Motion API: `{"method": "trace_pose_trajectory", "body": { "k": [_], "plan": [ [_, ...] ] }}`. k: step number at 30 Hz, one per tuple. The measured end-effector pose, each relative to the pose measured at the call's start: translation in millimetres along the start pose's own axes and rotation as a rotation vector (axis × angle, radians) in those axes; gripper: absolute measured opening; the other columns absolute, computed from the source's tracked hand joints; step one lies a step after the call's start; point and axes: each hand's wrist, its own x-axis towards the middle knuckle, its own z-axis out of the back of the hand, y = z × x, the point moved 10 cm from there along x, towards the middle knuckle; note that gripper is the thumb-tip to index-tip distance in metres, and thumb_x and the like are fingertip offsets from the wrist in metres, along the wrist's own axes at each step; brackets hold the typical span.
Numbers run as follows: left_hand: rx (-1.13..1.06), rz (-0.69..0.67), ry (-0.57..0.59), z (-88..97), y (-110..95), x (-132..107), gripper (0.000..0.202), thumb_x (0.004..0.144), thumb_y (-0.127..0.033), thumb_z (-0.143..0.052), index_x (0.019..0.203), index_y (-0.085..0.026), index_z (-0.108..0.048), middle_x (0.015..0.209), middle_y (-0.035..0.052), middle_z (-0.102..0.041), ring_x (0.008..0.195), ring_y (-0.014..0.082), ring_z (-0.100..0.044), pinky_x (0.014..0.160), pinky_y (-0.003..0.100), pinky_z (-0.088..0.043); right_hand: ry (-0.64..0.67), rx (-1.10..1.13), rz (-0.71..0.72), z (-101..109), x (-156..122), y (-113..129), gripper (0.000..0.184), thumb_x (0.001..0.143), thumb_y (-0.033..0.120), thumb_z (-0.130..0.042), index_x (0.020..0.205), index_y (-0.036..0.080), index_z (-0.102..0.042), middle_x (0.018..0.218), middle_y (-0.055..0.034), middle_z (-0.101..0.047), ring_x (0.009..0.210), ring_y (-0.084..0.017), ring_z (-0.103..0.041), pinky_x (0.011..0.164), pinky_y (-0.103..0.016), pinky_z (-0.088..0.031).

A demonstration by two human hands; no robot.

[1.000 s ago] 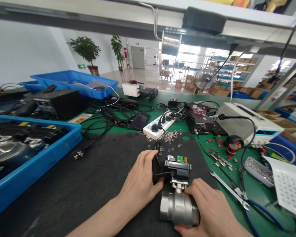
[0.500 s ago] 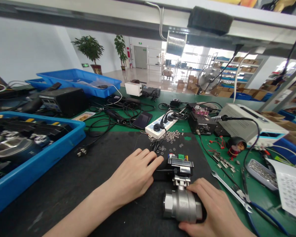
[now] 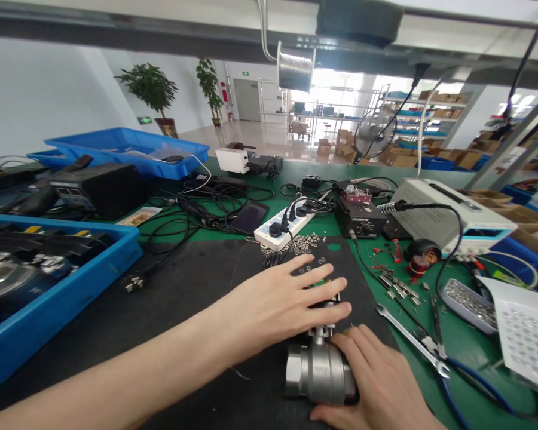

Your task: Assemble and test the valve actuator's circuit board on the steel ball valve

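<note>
A metal ball valve (image 3: 319, 374) lies on the black mat with its stem pointing away from me. My right hand (image 3: 379, 379) is wrapped round the valve's right end, thumb low and fingers on top. Over the black actuator part fixed to the stem, my left hand (image 3: 291, 294) stretches with its fingers spread. That hand hides most of the part; only bits of a green circuit board (image 3: 321, 282) and metal show between the fingers. Whether the left fingertips touch it, I cannot tell.
Loose nuts and washers (image 3: 305, 243) lie by a white power strip (image 3: 280, 230). A wrench (image 3: 412, 340) and blue-handled pliers (image 3: 479, 385) are at the right. A blue tray (image 3: 112, 266) of parts stands left. Behind are a soldering iron (image 3: 392, 206) and cables.
My left hand has moved right and spread its fingers over the valve's upper part, covering it. My right hand keeps its hold on the valve. The view has shifted slightly.
</note>
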Motion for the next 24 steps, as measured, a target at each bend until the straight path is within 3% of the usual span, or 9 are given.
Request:
{"method": "trace_pose_trajectory", "body": {
  "k": [3,7,16,24],
  "plan": [
    [0.072,-0.099,-0.040,-4.0,-10.2,16.3,0.034,0.100,-0.023,-0.065,0.134,-0.025,-0.060,0.152,0.0034,-0.055,0.145,0.0237,-0.047,0.122,0.047,-0.041,0.023,0.039,-0.033,-3.7,-2.1,-4.2,0.084,0.048,0.062,-0.101,0.110,0.021,-0.062,0.097,-0.0110,-0.071,0.082,-0.036,-0.071,0.060,-0.047,-0.063],
    [0.152,-0.157,0.035,-13.6,-19.1,28.4,0.022,0.103,-0.023,-0.059,0.123,-0.022,-0.066,0.145,0.0052,-0.060,0.145,0.0234,-0.047,0.122,0.046,-0.041,0.047,0.103,-0.044,-5.5,-5.4,-5.8,0.078,0.056,0.056,-0.100,0.114,0.021,-0.061,0.100,-0.0099,-0.069,0.084,-0.034,-0.069,0.062,-0.047,-0.061],
    [0.197,-0.225,0.119,-6.1,-22.0,24.9,0.026,0.106,-0.020,-0.047,0.127,-0.021,-0.064,0.138,0.0059,-0.064,0.140,0.0253,-0.049,0.124,0.049,-0.036,0.126,0.202,-0.040,-11.5,-12.1,-2.7,0.062,0.077,0.044,-0.090,0.124,0.022,-0.057,0.109,-0.0069,-0.066,0.096,-0.032,-0.063,0.072,-0.046,-0.056],
    [0.140,-0.239,0.154,-0.9,-25.6,32.6,0.023,0.105,-0.017,-0.049,0.121,-0.019,-0.065,0.126,0.0057,-0.067,0.121,0.0232,-0.059,0.116,0.044,-0.043,0.156,0.179,-0.056,-10.1,-14.1,-4.0,0.054,0.085,0.050,-0.083,0.123,0.023,-0.057,0.113,-0.0066,-0.066,0.100,-0.033,-0.058,0.074,-0.048,-0.052]
  ]
}}
